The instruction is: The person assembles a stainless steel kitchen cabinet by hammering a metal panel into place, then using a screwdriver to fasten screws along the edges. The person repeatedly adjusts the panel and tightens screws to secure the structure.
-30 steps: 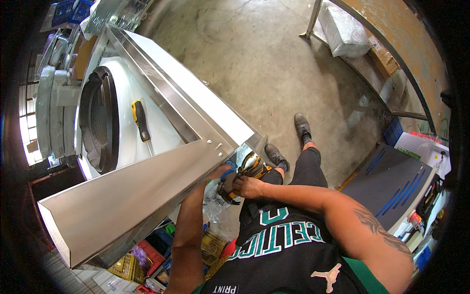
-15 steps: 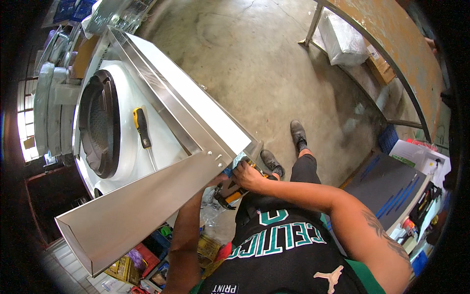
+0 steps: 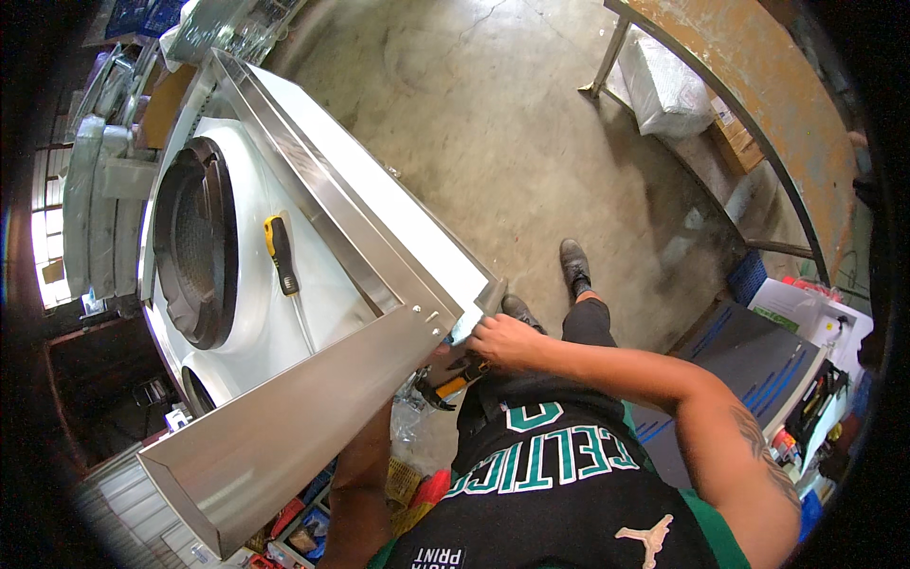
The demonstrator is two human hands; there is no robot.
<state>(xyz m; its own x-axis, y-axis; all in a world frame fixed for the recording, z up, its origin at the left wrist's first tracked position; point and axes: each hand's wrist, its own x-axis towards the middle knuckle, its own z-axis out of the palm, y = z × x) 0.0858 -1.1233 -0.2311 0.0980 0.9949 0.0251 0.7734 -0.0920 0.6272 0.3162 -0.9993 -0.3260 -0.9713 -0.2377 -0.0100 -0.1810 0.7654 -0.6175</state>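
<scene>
A long stainless steel panel with folded edges lies across the near end of a steel-and-white appliance housing. At its right corner, next to two small fasteners, my right hand is closed on a piece of thin light-blue film. My left hand is under the panel's near edge, mostly hidden behind the steel, so its fingers cannot be made out. A yellow-and-black screwdriver rests on the white casing beside a round black ring. An orange-handled tool hangs at my waist.
Wrapped panels stand at the left. To the right are a worn table with a wrapped box below, and a dark grey board beside scattered tools. Bins with parts sit below the panel. My feet are on concrete.
The panel's left end has swung down and right. My right hand has shifted slightly right, and more of the blue film shows beside it. The left hand is more hidden.
</scene>
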